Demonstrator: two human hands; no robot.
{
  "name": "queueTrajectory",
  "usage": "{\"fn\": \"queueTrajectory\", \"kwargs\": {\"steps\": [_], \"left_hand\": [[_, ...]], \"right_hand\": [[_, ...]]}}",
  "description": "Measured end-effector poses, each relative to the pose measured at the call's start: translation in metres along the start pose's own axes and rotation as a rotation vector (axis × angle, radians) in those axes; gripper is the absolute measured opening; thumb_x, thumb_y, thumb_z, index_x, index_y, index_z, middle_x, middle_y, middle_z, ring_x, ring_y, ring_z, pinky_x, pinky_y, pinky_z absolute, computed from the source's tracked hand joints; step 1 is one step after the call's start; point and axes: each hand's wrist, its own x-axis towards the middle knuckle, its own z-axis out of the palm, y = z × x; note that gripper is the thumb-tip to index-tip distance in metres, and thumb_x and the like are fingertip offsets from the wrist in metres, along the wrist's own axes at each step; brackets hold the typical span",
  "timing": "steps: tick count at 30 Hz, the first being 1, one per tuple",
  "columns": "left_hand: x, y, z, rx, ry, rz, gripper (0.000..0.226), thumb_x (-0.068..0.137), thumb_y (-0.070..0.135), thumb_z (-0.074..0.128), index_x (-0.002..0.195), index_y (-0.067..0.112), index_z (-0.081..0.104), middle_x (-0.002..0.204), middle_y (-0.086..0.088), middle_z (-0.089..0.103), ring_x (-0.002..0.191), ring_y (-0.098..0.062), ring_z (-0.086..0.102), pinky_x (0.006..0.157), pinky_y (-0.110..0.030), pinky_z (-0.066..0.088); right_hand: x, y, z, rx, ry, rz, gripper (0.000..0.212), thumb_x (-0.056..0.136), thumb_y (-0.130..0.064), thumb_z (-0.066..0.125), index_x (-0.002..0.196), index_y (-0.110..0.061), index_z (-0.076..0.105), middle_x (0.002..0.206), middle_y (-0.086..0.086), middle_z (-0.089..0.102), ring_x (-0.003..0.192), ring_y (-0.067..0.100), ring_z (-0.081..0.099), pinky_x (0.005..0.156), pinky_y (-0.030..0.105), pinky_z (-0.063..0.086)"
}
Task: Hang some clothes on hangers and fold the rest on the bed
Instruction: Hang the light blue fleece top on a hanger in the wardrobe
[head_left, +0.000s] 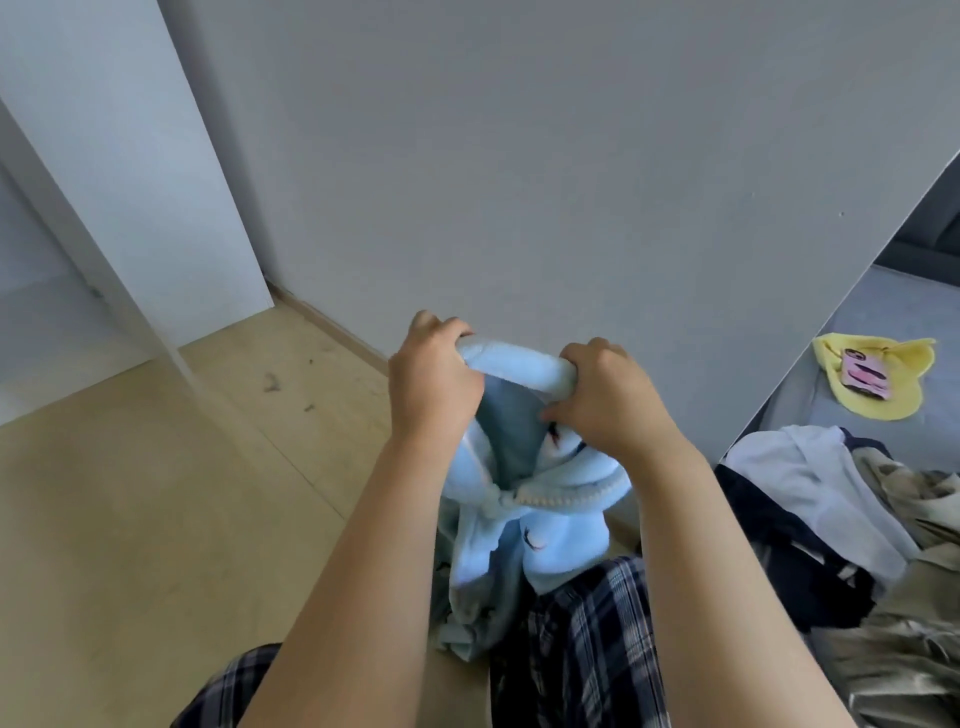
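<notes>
Left grip (434, 374) and right grip (605, 397) both clutch the rolled top edge of the fluffy blue garment (540, 525), rest dangling below them.

Grey wall (519, 156): plain, matt, evenly lit by soft daylight; a few small marks towards its right side. Wooden skirting (332, 332) runs along its foot. Left of the wall, a white upright panel (156, 182) meets it at the corner. Below the wall, pale wood floor (130, 493), with tufts of lint (270, 383) near the panel. Right of the wall, a bed (893, 312) with grey cover.
</notes>
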Motion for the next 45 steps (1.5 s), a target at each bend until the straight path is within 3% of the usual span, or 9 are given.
{"fn": "queueTrajectory", "kwargs": {"steps": [6,11,19,21,25,29,34,39,45], "left_hand": [[-0.006,0.009,-0.001,-0.098,-0.013,-0.073,0.045,0.066,-0.009,0.044,0.097,0.013,0.068,0.094,-0.004,0.061,0.082,-0.022,0.055,0.068,-0.022,0.038],[-0.008,0.017,0.0,-0.207,-0.038,-0.142,0.043,0.062,-0.008,0.043,0.087,0.016,0.068,0.081,0.003,0.066,0.079,-0.019,0.06,0.067,-0.027,0.048],[-0.007,-0.002,0.0,0.023,-0.012,-0.129,0.044,0.072,-0.002,0.049,0.104,0.02,0.069,0.1,0.0,0.064,0.089,-0.022,0.058,0.068,-0.024,0.037],[-0.01,-0.004,0.0,0.01,-0.007,-0.161,0.041,0.07,-0.002,0.049,0.099,0.019,0.069,0.094,0.0,0.065,0.084,-0.023,0.058,0.064,-0.025,0.037],[-0.01,0.011,0.0,-0.117,-0.023,-0.175,0.028,0.06,-0.003,0.044,0.074,0.012,0.062,0.068,-0.005,0.062,0.065,-0.025,0.053,0.052,-0.029,0.037],[-0.011,0.026,0.004,-0.14,-0.042,-0.137,0.028,0.059,-0.003,0.046,0.076,0.01,0.064,0.068,-0.003,0.063,0.07,-0.027,0.057,0.057,-0.031,0.044],[-0.016,0.021,0.014,-0.067,-0.087,-0.05,0.035,0.066,-0.001,0.049,0.085,0.021,0.068,0.078,0.007,0.064,0.071,-0.017,0.055,0.057,-0.024,0.04],[-0.002,-0.012,0.019,0.297,-0.173,-0.072,0.029,0.07,0.002,0.05,0.089,0.019,0.064,0.084,0.0,0.055,0.071,-0.028,0.052,0.056,-0.026,0.029],[0.025,-0.014,0.023,0.299,-0.368,-0.259,0.006,0.074,0.011,0.052,0.073,0.017,0.053,0.065,0.001,0.053,0.058,-0.022,0.051,0.057,-0.022,0.038]], "right_hand": [[-0.008,0.027,0.025,-0.247,-0.163,0.066,0.058,0.063,-0.051,0.08,0.103,-0.019,0.053,0.106,0.003,0.041,0.104,0.026,0.043,0.08,0.031,0.034],[-0.015,0.025,0.042,-0.01,-0.18,0.213,0.052,0.063,-0.064,0.074,0.072,-0.018,0.054,0.068,-0.004,0.06,0.063,0.018,0.057,0.049,0.027,0.038],[-0.008,0.042,0.025,0.152,0.215,0.419,0.028,0.075,-0.027,0.065,0.058,-0.016,0.046,0.057,-0.001,0.043,0.059,0.03,0.042,0.048,0.026,0.027],[-0.007,0.044,0.02,0.167,0.268,0.378,0.024,0.076,-0.018,0.064,0.058,-0.015,0.049,0.065,0.002,0.04,0.067,0.029,0.039,0.049,0.027,0.026],[-0.015,0.035,0.018,0.233,0.396,0.341,0.032,0.084,-0.028,0.068,0.112,-0.014,0.063,0.07,0.0,0.056,0.075,0.027,0.057,0.065,0.032,0.043],[-0.026,0.013,0.021,0.299,0.362,-0.084,0.035,0.079,-0.007,0.067,0.113,-0.011,0.063,0.092,0.002,0.056,0.084,0.021,0.049,0.076,0.031,0.043],[-0.016,0.024,0.038,0.088,0.258,0.043,0.011,0.076,-0.007,0.055,0.08,-0.016,0.051,0.072,-0.002,0.049,0.065,0.029,0.044,0.053,0.032,0.031],[0.01,0.052,0.035,-0.195,0.177,0.201,0.016,0.075,-0.003,0.051,0.087,-0.013,0.046,0.068,0.003,0.049,0.05,0.025,0.038,0.047,0.026,0.024],[0.035,0.067,0.022,-0.455,0.12,0.006,0.015,0.08,-0.003,0.052,0.087,-0.014,0.044,0.083,0.007,0.061,0.065,0.03,0.052,0.054,0.029,0.033]]}}
